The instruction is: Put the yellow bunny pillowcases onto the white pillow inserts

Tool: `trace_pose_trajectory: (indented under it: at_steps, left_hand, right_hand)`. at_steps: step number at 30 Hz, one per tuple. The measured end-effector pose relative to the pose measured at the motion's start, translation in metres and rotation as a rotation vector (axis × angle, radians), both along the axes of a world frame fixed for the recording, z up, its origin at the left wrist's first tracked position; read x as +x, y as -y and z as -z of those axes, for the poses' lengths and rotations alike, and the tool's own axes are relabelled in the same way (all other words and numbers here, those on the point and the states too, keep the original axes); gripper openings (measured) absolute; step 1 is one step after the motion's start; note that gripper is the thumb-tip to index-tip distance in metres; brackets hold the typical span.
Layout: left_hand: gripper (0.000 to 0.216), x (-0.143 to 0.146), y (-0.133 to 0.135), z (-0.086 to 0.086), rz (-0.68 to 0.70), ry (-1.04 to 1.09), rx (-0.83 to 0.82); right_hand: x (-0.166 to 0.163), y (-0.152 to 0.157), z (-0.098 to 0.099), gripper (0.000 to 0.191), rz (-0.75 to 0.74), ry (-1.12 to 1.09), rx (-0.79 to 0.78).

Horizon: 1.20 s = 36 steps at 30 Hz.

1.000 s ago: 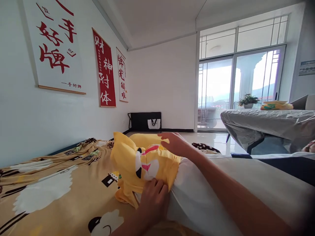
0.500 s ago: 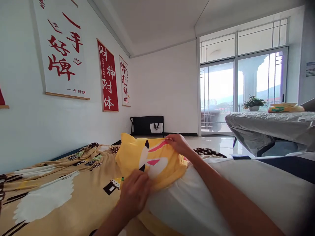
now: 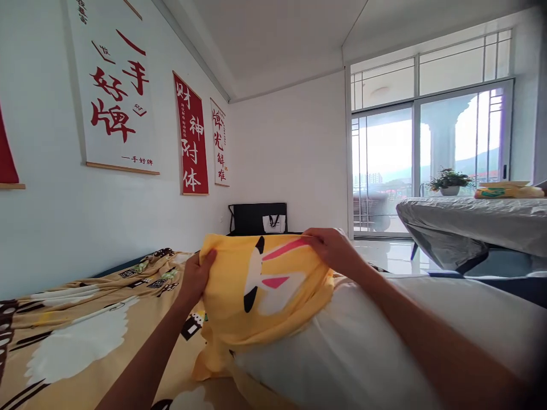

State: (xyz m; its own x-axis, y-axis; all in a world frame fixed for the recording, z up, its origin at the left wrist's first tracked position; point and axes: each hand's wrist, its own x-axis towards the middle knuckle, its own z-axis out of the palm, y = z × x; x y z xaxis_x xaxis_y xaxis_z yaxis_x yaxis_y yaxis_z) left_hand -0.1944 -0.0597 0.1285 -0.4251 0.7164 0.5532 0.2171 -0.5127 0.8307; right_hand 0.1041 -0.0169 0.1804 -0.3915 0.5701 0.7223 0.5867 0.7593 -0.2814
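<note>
A yellow pillowcase [image 3: 231, 285] with a printed white, black and pink animal figure covers the far end of a white pillow [image 3: 316, 359]. My left hand [image 3: 200, 274] grips the far left corner of the pillowcase, thumb on top of the cloth. With fingers closed, my right hand [image 3: 327, 246] pinches its upper edge near the pink stripe. The near part of the pillow lies bare, and the case's opening is bunched around it. Under both spreads a tan blanket [image 3: 106, 364] with sheep-like prints.
Behind the bed stands a black bench or frame [image 3: 256, 216] with a white bag [image 3: 273, 223]. To the right, a table under a silvery cover [image 3: 470, 210] holds a potted plant [image 3: 449, 181] and a yellow packet [image 3: 504, 191]. Scrolls [image 3: 191, 136] hang on the left wall.
My left hand has moved from the near side of the pillowcase up to its far left corner and grips it. The cloth is stretched flatter, and my right hand keeps its hold.
</note>
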Motion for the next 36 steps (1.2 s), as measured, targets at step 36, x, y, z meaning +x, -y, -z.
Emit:
trace_pose_trajectory:
  at_steps: [36]
  left_hand:
    - [0.036, -0.004, 0.017, 0.015, -0.415, 0.085, 0.218]
  right_hand:
    - [-0.002, 0.013, -0.001, 0.039, -0.038, 0.432, -0.255]
